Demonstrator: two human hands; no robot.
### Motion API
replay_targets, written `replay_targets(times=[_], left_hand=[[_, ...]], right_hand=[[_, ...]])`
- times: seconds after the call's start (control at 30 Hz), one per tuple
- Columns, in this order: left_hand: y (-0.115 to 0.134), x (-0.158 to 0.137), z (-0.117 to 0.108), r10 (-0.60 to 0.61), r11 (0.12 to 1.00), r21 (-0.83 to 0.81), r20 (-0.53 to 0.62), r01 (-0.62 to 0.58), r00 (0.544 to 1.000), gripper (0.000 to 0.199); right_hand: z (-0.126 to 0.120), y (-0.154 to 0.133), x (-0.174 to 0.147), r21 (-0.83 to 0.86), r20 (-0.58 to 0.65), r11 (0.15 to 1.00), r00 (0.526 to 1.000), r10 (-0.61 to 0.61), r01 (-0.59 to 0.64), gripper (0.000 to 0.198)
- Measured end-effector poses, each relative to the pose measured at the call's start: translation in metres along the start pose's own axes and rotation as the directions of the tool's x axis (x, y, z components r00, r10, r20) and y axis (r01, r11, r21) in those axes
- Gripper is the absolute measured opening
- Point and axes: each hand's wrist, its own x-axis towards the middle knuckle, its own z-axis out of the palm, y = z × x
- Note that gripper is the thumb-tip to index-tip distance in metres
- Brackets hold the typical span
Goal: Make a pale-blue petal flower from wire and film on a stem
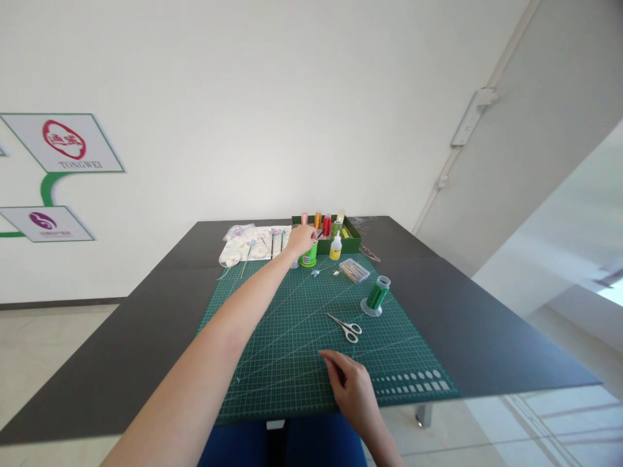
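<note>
My left hand (pixel 302 239) is stretched far across the cutting mat (pixel 287 344), above a bright green tub (pixel 308 258). Its fingers are pinched at a thin dark stick-like thing (pixel 320 233), whose kind is too small to tell. Close to the mat's front edge, my right hand (pixel 351 384) has thumb and forefinger pressed together. Anything between those fingertips is too fine to make out. Just beyond it lie small scissors (pixel 346 328) with white handles, blades pointing left. A spool of green thread (pixel 378 294) stands behind them to the right.
At the back, a dark green box (pixel 351 244) holds several thread spools. A white glue bottle (pixel 335 246) stands before it, near a clear case (pixel 354 270) of thin sticks. White sheets (pixel 260 243) with small flower pieces lie back left. Black table (pixel 448 324) surrounds the mat.
</note>
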Motion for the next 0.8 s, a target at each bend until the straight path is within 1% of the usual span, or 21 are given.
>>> replay_targets(times=[0.2,0.33,0.43,0.6,0.73,0.8], left_hand=[[-0.01,0.006,-0.006,-0.004,0.995,0.098,0.004,0.004,1.0,0.016],[-0.012,0.009,-0.008,0.024,0.992,0.121,0.033,-0.028,0.999,0.014],[-0.009,0.012,-0.008,0.069,0.991,0.113,0.069,-0.077,0.995,0.013],[0.001,0.021,-0.005,0.153,0.986,0.052,0.124,-0.16,0.98,0.021],[0.009,0.029,0.0,0.167,0.985,0.018,0.172,-0.173,0.971,0.024],[0.013,0.031,0.0,0.166,0.985,0.006,0.173,-0.17,0.971,0.024]], right_hand=[[0.001,0.002,0.0,-0.007,-0.003,1.0,1.0,-0.017,0.017,0.033],[0.001,0.001,0.0,-0.011,-0.002,1.0,1.0,-0.02,0.02,0.033],[0.0,0.0,0.0,-0.014,-0.004,1.0,1.0,-0.017,0.017,0.032],[0.0,-0.001,0.0,0.0,-0.002,1.0,1.0,-0.012,0.012,0.034],[0.0,-0.004,0.001,0.015,-0.003,1.0,1.0,-0.009,0.009,0.034],[-0.001,-0.005,0.002,0.02,-0.004,1.0,1.0,-0.004,0.004,0.033]])
